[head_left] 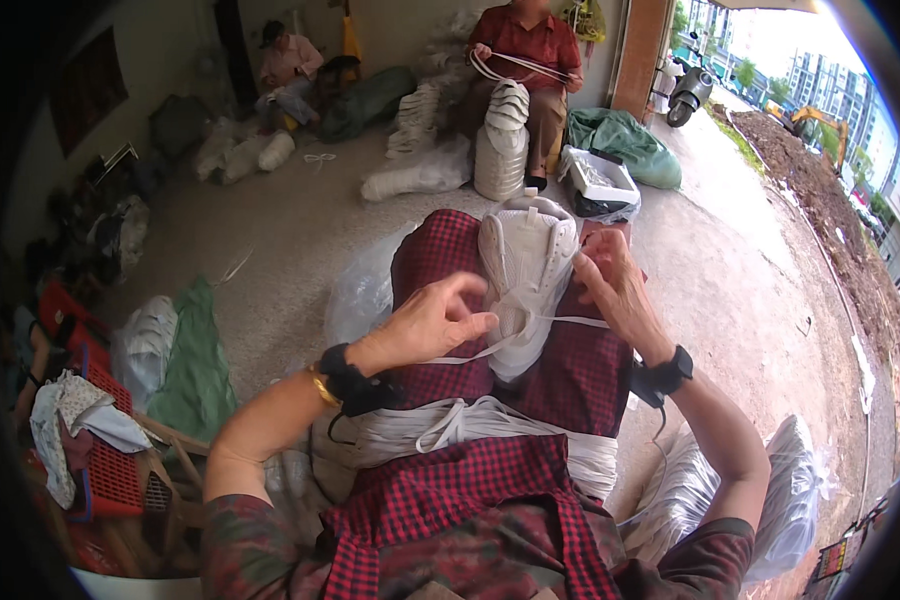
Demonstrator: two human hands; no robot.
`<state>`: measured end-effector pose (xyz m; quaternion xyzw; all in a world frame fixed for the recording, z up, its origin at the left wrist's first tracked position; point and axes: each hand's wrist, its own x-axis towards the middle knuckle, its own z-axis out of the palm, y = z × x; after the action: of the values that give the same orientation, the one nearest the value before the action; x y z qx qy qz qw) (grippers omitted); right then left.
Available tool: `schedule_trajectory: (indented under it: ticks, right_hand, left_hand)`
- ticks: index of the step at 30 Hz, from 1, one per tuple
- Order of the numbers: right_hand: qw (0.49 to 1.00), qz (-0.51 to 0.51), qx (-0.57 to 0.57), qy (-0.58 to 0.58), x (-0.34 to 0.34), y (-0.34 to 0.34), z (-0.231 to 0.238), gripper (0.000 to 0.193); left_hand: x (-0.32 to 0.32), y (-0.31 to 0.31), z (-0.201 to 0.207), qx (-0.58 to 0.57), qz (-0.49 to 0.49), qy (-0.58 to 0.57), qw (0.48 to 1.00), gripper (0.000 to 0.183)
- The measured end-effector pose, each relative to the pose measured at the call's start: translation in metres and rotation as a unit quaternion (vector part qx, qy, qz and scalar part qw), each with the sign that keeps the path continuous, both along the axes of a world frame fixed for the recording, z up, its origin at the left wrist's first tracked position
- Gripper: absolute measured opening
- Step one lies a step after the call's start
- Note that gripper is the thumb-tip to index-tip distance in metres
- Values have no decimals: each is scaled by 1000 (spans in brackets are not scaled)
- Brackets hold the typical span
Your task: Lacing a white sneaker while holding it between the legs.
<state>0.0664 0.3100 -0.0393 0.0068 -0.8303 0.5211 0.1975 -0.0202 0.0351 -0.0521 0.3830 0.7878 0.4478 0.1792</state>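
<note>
A white lace-up sneaker (530, 240) rests between my knees, toe toward me, on a red-and-black checked cloth (470, 385). White shoelace (572, 320) runs out from its lower eyelets to both sides. Left of the shoe, my left hand (432, 318) hovers with thumb and forefinger apart, nothing visible between them. At the shoe's right edge, my right hand (618, 285) has thumb and fingertips drawn together beside the upper eyelets; what they pinch is too small to make out. Across my lap lies a thick bundle of white laces (490, 430).
Ahead, a seated person in red (530, 50) holds white cord behind stacked shoe parts (505, 130). A white box (600, 180) and green sack (635, 145) stand nearby. At left is a red plastic crate (105, 440); at right, bagged white shoe parts (785, 490).
</note>
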Motion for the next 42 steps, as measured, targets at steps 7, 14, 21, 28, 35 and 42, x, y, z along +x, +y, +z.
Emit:
schedule_trajectory:
  ticks: [7, 14, 21, 28, 35, 42]
  right_hand:
    - [911, 102, 394, 67, 29, -21, -3, 23]
    - [982, 100, 149, -51, 35, -25, 41, 27]
    - [991, 52, 110, -48, 27, 17, 12, 30]
    - [973, 64, 222, -25, 39, -2, 35, 25]
    - [954, 161, 102, -231, 37, 9, 68, 47]
    - [939, -32, 328, 96, 23, 71, 13, 18]
  left_hand:
    - [14, 10, -1, -51, 16, 231, 972, 34]
    - [16, -17, 18, 36, -76, -244, 966, 19]
    - [-61, -138, 65, -13, 100, -150, 984, 16]
    - [-91, -152, 35, -84, 221, 375, 896, 46]
    - [-30, -10, 17, 23, 120, 452, 884, 23]
    - [-32, 21, 9, -14, -6, 440, 898, 13]
